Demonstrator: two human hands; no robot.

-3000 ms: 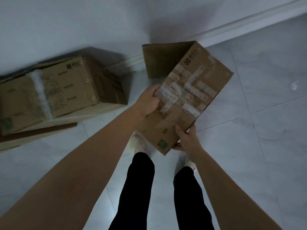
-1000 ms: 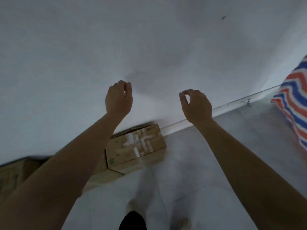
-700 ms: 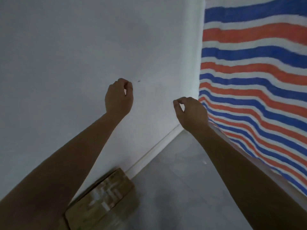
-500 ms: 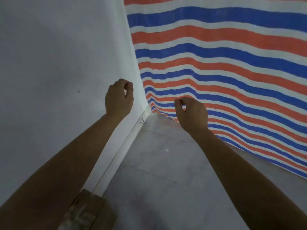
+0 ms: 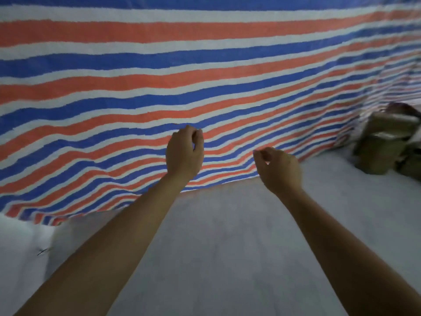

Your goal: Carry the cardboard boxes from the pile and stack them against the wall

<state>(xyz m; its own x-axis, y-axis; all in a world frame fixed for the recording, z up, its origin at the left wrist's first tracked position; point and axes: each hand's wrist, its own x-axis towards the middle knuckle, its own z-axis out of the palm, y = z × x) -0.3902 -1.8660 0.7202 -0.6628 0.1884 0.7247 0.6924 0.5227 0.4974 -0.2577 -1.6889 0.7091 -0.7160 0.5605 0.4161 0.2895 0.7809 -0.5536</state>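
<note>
Indoors, a person holds both bare forearms out in front of a red, white and blue striped tarp (image 5: 205, 65) that hangs across the far side of the room and comes down to the pale floor (image 5: 227, 247). The left hand (image 5: 184, 153) is raised with its back to the camera, fingers loosely curled toward the thumb and gripping nothing. The right hand (image 5: 279, 168), slightly lower and apart from the left, is likewise loosely curled, thumb and forefinger close together with nothing pinched between them. The cardboard boxes (image 5: 382, 144) sit in a blurred brown pile on the floor at the far right edge of the view, at the foot of the tarp and well apart from both hands. Their number cannot be told.
</note>
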